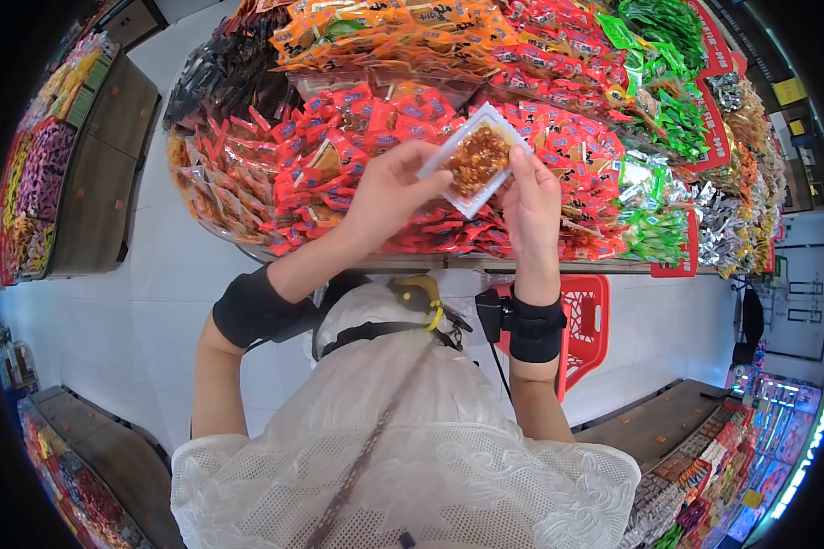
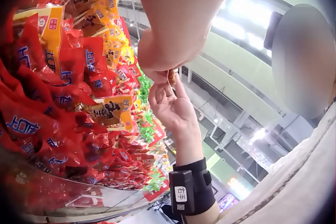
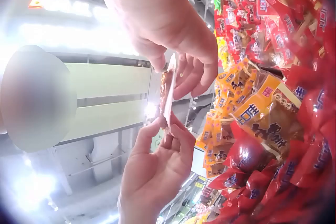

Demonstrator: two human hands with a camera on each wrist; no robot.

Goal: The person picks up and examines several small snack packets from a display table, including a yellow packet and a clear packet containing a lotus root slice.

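Note:
A small flat clear-fronted snack packet [image 1: 474, 163] with a pale border shows reddish-brown, chunky food inside. My left hand [image 1: 395, 190] pinches its left side, thumb over the front. At the upper right edge, my right hand [image 1: 533, 203] grips it between thumb and fingers. Both hold it tilted above heaped red snack packets [image 1: 330, 174]. From the right wrist view the packet [image 3: 166, 92] appears edge-on, between the right hand [image 3: 173, 40] above and the left hand [image 3: 157, 174] below. In the left wrist view, the left hand mostly hides it.
Orange packets [image 1: 384, 41] lie behind the red ones, with green packets [image 1: 673, 119] to the right. Red signs [image 1: 710, 123] line the display's right side. Below its front edge stands a red basket [image 1: 586, 329]. Another snack stand [image 1: 92, 156] is at the left.

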